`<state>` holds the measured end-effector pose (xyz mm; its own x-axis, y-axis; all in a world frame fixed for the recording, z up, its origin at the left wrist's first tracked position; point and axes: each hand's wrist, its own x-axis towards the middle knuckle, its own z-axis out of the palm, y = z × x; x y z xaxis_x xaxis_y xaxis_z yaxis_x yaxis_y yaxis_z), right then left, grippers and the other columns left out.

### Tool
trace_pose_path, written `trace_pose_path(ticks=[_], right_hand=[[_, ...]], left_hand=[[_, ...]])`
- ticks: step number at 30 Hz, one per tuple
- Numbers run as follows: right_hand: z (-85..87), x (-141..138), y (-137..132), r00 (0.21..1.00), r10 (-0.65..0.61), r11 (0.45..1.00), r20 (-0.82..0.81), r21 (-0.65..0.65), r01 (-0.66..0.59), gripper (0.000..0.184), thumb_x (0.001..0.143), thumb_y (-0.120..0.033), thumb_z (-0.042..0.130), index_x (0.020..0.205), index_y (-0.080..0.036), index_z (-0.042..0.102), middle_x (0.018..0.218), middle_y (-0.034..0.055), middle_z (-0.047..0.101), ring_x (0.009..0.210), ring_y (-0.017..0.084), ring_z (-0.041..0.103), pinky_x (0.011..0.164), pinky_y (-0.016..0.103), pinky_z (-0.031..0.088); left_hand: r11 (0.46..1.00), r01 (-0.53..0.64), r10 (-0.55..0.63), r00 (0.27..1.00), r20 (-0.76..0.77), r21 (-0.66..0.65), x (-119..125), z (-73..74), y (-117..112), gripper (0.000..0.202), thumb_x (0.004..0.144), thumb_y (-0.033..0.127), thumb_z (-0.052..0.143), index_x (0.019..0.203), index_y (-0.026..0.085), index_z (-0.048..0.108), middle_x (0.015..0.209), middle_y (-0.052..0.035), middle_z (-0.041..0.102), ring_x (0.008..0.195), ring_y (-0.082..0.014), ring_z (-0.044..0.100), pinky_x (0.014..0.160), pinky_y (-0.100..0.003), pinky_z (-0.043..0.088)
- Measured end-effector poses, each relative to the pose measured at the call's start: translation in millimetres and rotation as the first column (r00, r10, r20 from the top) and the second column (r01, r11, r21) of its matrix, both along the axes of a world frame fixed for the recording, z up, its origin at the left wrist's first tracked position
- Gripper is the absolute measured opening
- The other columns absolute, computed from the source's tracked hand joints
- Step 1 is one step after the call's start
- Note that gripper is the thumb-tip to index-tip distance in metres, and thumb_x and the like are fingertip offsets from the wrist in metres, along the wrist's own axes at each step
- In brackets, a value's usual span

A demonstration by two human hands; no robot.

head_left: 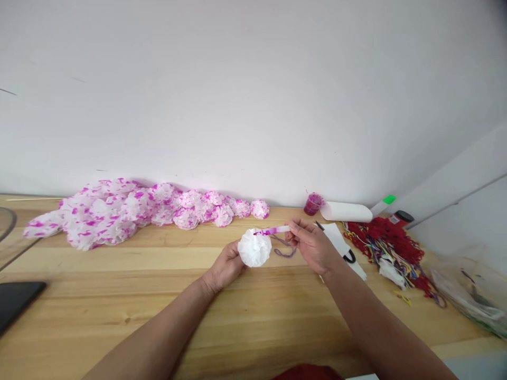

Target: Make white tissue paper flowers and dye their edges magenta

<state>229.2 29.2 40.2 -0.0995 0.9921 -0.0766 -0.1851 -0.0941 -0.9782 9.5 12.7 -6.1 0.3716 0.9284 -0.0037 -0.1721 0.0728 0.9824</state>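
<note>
Between the fingers of my left hand [226,268] is a white, ruffled paper flower [254,250], held up above the table. My right hand [312,244] pinches a thin white stick [280,229] stained magenta along its far part. The stick's stained tip meets the flower's upper edge, where a dark pink mark shows. A purple strand of yarn [284,253] lies on the wood below the stick. The underside of the flower and some left fingertips are hidden.
Several pink-spotted paper flowers [106,211] line the wall at left. A magenta-stained cup [312,204], a white roll [348,211], white sheets [339,243], a red and multicoloured yarn heap [396,243] and a clear plastic bag [467,290] lie at right. A dark flat object [19,301] sits at left.
</note>
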Motion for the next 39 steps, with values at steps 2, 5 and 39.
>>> trace_pose_path(ticks=[2, 5, 39], right_hand=[[2.8, 4.8, -2.4, 0.999, -0.024, 1.000, 0.020, 0.017, 0.024, 0.026, 0.075, -0.045, 0.082, 0.079, -0.021, 0.071, 0.067, -0.0022, 0.061, 0.067, 0.012, 0.050, 0.064, 0.028, 0.033], [9.4, 12.2, -6.3, 0.995, -0.089, 0.995, 0.033, 0.057, 0.087, 0.027, 0.072, -0.045, 0.084, 0.079, -0.022, 0.073, 0.069, -0.0018, 0.062, 0.068, 0.013, 0.051, 0.066, 0.029, 0.034], [-12.9, -15.9, -43.0, 0.963, -0.146, 0.988, -0.226, -0.080, 0.131, 0.024, 0.072, -0.040, 0.086, 0.086, -0.027, 0.072, 0.070, -0.0022, 0.067, 0.073, 0.015, 0.059, 0.074, 0.033, 0.042]], left_hand=[[1.000, -0.005, 0.005, 1.000, -0.003, 0.007, 0.1, 0.5, 0.1, 0.042, 0.068, 0.045, 0.075, 0.051, 0.018, 0.048, 0.046, 0.0041, 0.041, 0.050, -0.0086, 0.030, 0.049, -0.023, 0.022], [1.000, -0.013, 0.013, 1.000, -0.012, 0.007, -0.4, 0.8, 0.2, 0.041, 0.068, 0.044, 0.075, 0.050, 0.019, 0.049, 0.045, 0.0036, 0.041, 0.050, -0.0094, 0.031, 0.049, -0.023, 0.022], [0.987, -0.112, 0.136, 0.964, 0.228, -0.117, 2.1, -23.0, 7.6, 0.030, 0.069, 0.038, 0.073, 0.065, 0.019, 0.051, 0.049, 0.0094, 0.033, 0.045, -0.0053, 0.025, 0.045, -0.022, 0.023]])
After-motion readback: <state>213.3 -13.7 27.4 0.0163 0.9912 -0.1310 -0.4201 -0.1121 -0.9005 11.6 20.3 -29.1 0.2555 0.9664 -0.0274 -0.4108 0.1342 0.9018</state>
